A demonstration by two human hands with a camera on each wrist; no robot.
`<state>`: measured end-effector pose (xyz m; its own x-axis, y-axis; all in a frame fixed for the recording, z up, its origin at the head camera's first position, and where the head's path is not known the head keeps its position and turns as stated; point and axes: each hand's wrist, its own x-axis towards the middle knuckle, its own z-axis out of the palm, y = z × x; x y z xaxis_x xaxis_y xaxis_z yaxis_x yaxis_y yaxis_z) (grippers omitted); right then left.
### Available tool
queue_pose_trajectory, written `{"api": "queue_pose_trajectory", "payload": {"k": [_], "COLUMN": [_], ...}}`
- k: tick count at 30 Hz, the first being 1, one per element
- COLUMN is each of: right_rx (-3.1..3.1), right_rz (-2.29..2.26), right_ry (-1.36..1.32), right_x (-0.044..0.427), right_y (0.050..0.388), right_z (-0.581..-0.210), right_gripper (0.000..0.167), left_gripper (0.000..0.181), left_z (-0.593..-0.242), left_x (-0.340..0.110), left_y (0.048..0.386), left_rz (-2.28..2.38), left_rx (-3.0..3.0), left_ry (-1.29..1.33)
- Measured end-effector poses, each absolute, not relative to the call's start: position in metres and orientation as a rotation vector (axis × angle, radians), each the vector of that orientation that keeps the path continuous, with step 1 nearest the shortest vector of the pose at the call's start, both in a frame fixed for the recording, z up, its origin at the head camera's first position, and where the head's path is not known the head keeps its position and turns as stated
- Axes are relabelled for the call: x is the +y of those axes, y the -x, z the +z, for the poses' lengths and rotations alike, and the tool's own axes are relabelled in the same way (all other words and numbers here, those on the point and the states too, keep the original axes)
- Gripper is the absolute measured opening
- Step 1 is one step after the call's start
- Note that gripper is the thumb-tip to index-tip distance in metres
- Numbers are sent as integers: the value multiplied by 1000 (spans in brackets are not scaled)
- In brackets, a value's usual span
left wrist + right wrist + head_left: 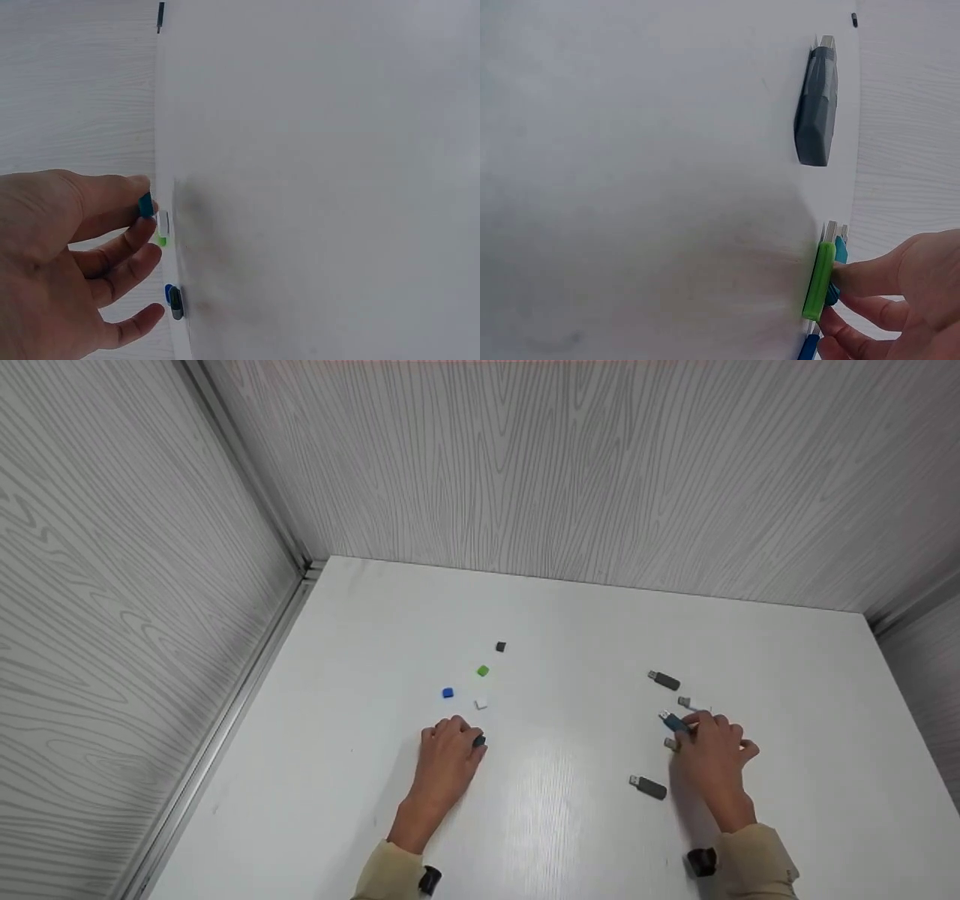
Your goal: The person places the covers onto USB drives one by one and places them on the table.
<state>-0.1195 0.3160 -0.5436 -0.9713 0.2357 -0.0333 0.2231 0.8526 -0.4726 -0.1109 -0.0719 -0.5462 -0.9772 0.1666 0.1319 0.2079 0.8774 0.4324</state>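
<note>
Between thumb and fingertip, my left hand (pixel 446 750) pinches a small teal USB cap (pixel 145 205). Beyond it lie a white cap (pixel 481 703), a blue cap (pixel 448 692), a green cap (pixel 483 670) and a black cap (pixel 501 646). The left wrist view also shows a dark cap (pixel 177 303) near the fingers. My right hand (pixel 712 750) pinches a teal USB stick (pixel 674 721), its metal plug uncovered and pointing left. Beside that hand are a green USB stick (pixel 820 281) and a partly visible blue stick (pixel 808 347).
One dark grey USB stick (pixel 664 680) lies beyond my right hand, and another dark grey stick (pixel 648 787) lies nearer, to its left. A pale stick (pixel 694 705) is partly covered by the hand. Wood-grain panels (pixel 525 472) enclose the white table (pixel 375 622).
</note>
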Motion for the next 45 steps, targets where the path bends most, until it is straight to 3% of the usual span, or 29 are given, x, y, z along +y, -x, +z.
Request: {"api": "queue_pose_trajectory", "payload": {"k": [7, 45], "right_rx": [-2996, -2993], "right_rz": [761, 956], "right_ry": [350, 384], "right_x": [318, 333], "right_y": [120, 124], "right_z": [-545, -544], "right_gripper": [29, 31], "left_gripper": [25, 23], "left_z": [-548, -561], "left_x": [-72, -85], "left_y": [109, 122], "left_rz": [-650, -1638], "left_rx": [-2931, -2787], "left_ry": [343, 205]}}
